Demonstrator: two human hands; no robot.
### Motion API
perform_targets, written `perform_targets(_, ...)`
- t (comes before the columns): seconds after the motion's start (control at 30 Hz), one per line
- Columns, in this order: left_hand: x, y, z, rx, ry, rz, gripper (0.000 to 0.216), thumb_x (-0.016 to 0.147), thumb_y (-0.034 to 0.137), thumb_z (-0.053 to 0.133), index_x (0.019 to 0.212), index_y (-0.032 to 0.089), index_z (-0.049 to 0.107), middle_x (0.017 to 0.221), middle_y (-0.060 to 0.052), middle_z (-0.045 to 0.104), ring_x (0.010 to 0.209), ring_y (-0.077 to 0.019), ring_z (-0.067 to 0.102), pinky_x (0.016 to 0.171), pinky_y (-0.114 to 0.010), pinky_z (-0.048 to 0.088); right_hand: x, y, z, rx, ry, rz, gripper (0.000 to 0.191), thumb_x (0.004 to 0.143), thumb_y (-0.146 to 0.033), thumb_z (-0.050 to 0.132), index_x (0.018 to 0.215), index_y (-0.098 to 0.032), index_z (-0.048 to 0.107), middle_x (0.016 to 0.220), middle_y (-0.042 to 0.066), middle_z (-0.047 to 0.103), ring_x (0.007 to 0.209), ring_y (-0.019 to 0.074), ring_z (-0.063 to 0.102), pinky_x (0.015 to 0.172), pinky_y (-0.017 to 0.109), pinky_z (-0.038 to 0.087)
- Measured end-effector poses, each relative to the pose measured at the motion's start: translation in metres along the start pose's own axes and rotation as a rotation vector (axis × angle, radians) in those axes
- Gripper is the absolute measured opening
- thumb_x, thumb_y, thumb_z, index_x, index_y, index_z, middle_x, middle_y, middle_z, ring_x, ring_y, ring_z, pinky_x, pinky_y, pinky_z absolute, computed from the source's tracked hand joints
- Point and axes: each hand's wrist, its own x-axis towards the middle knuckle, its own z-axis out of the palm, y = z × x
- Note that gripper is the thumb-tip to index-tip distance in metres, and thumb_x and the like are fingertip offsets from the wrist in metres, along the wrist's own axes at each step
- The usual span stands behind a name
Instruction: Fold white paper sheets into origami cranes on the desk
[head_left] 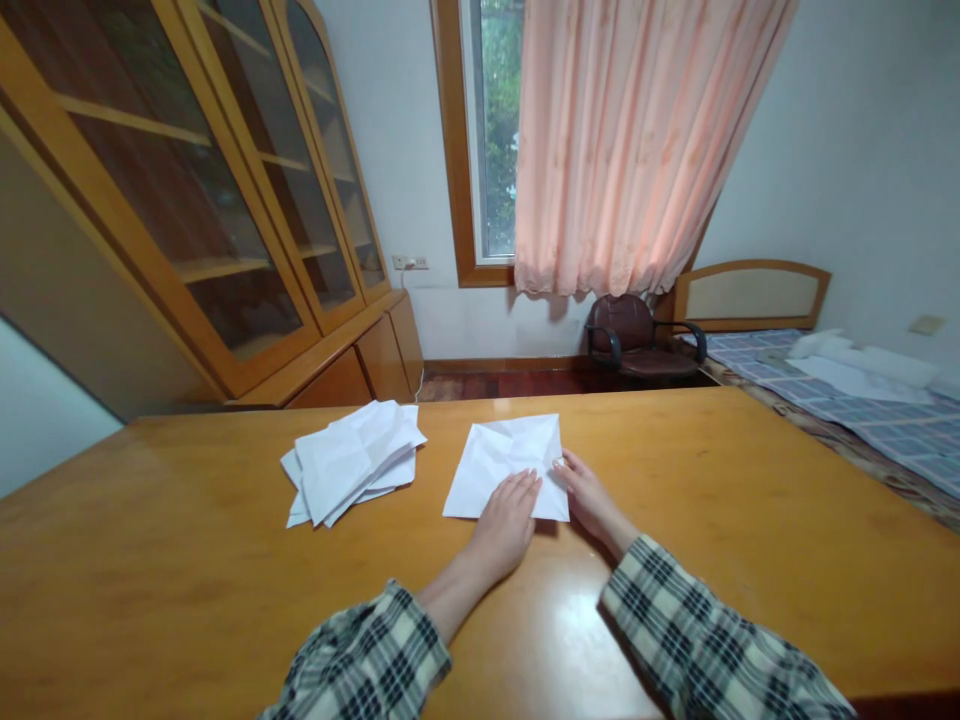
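A creased white sheet of paper (502,450) lies on the wooden table in front of me. My left hand (510,515) rests flat on its near part, fingers stretched out and side by side. At the right edge of the sheet, my right hand (589,490) is closed, with thumb and fingers pinching the paper. To the left sits a loose stack of white papers (356,460), creased and lying askew over one another. Neither hand touches that stack.
The broad wooden table (225,600) spans the view. Beyond it stand a glass-door cabinet (300,200) at left, a brown armchair (630,335) under a pink curtain (622,150), and a bed (795,375) with a checked cover at right.
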Motion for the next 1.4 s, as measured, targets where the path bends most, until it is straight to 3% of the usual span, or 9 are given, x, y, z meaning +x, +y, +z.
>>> perform_targets(0.17, -0.004, -0.002, -0.005, -0.181, -0.015, 0.071, 0.058, 0.088, 0.037, 0.055, 0.142, 0.020, 0.040, 0.149, -0.014, 0.040, 0.139, -0.0264, 0.034, 0.113, -0.050, 0.033, 0.003, -0.001, -0.008, -0.064, -0.038, -0.056, 0.041, 0.066, -0.028, 0.076, 0.104, -0.021, 0.064, 0.105, 0.006, 0.072, 0.095, 0.0245, 0.067, 0.088, 0.038, 0.051)
perform_targets(0.27, -0.003, -0.009, -0.012, -0.242, 0.148, 0.028, 0.043, 0.092, 0.034, 0.049, 0.134, 0.023, 0.049, 0.143, -0.011, 0.047, 0.136, -0.0242, 0.038, 0.113, -0.048, 0.033, 0.003, -0.003, -0.011, -0.081, -0.022, -0.080, 0.041, 0.066, -0.027, 0.075, 0.104, -0.021, 0.064, 0.106, 0.006, 0.072, 0.096, 0.0255, 0.067, 0.086, 0.039, 0.051)
perform_targets(0.47, 0.003, -0.052, -0.015, -0.359, 0.626, -0.378, 0.044, 0.089, 0.032, 0.055, 0.132, 0.023, 0.049, 0.145, -0.012, 0.043, 0.136, -0.0259, 0.037, 0.114, -0.048, 0.028, 0.004, -0.011, -0.018, -0.070, -0.003, -0.083, 0.038, 0.065, -0.025, 0.074, 0.102, -0.021, 0.065, 0.105, 0.005, 0.072, 0.100, 0.0261, 0.065, 0.086, 0.038, 0.052)
perform_targets(0.57, 0.007, -0.072, -0.012, -0.768, 0.709, -0.562, 0.067, 0.080, 0.039, 0.065, 0.139, 0.020, 0.037, 0.145, -0.017, 0.041, 0.131, -0.0272, 0.046, 0.107, -0.044, 0.039, 0.003, -0.017, -0.019, -0.067, -0.015, -0.083, 0.037, 0.065, -0.025, 0.073, 0.102, -0.021, 0.065, 0.105, 0.005, 0.072, 0.101, 0.0260, 0.065, 0.086, 0.039, 0.051)
perform_targets(0.7, 0.010, -0.079, -0.017, -1.254, 0.517, -0.657, 0.066, 0.072, 0.047, 0.072, 0.126, 0.017, 0.049, 0.125, -0.016, 0.062, 0.110, -0.0265, 0.062, 0.093, -0.038, 0.050, 0.001, -0.022, -0.017, -0.058, -0.017, -0.069, 0.038, 0.064, -0.025, 0.074, 0.101, -0.021, 0.065, 0.103, 0.005, 0.073, 0.100, 0.0258, 0.066, 0.087, 0.039, 0.051)
perform_targets(0.83, 0.009, -0.075, -0.027, -1.361, 0.348, -0.680, 0.055, 0.065, 0.049, 0.077, 0.102, 0.012, 0.063, 0.099, -0.012, 0.072, 0.085, -0.0241, 0.069, 0.076, -0.032, 0.053, 0.001, -0.024, -0.018, -0.068, -0.013, -0.051, 0.040, 0.062, -0.026, 0.076, 0.100, -0.021, 0.066, 0.101, 0.006, 0.073, 0.095, 0.0257, 0.067, 0.084, 0.038, 0.052)
perform_targets(0.97, 0.008, -0.073, -0.029, -1.336, 0.343, -0.717, 0.052, 0.062, 0.048, 0.079, 0.097, 0.011, 0.066, 0.086, -0.010, 0.074, 0.073, -0.0209, 0.068, 0.064, -0.027, 0.051, 0.004, -0.024, -0.025, -0.136, 0.031, -0.051, 0.038, 0.065, -0.033, 0.077, 0.099, -0.020, 0.068, 0.099, 0.007, 0.073, 0.086, 0.0241, 0.068, 0.077, 0.036, 0.052)
perform_targets(1.17, 0.008, -0.073, -0.028, -1.285, 0.334, -0.705, 0.051, 0.063, 0.048, 0.078, 0.096, 0.011, 0.068, 0.082, -0.008, 0.074, 0.071, -0.0202, 0.067, 0.063, -0.027, 0.049, 0.007, -0.026, -0.038, -0.366, 0.133, -0.106, 0.036, 0.065, -0.043, 0.078, 0.089, -0.015, 0.073, 0.082, 0.007, 0.073, 0.073, 0.0210, 0.064, 0.065, 0.030, 0.049)
perform_targets(1.4, 0.009, -0.073, -0.029, -1.297, 0.358, -0.699, 0.048, 0.060, 0.047, 0.079, 0.090, 0.011, 0.067, 0.078, -0.006, 0.073, 0.065, -0.0166, 0.063, 0.058, -0.024, 0.047, 0.005, -0.030, -0.037, -0.481, 0.185, -0.143, 0.035, 0.065, -0.046, 0.076, 0.077, -0.014, 0.070, 0.063, 0.001, 0.064, 0.054, 0.0117, 0.050, 0.049, 0.024, 0.034)
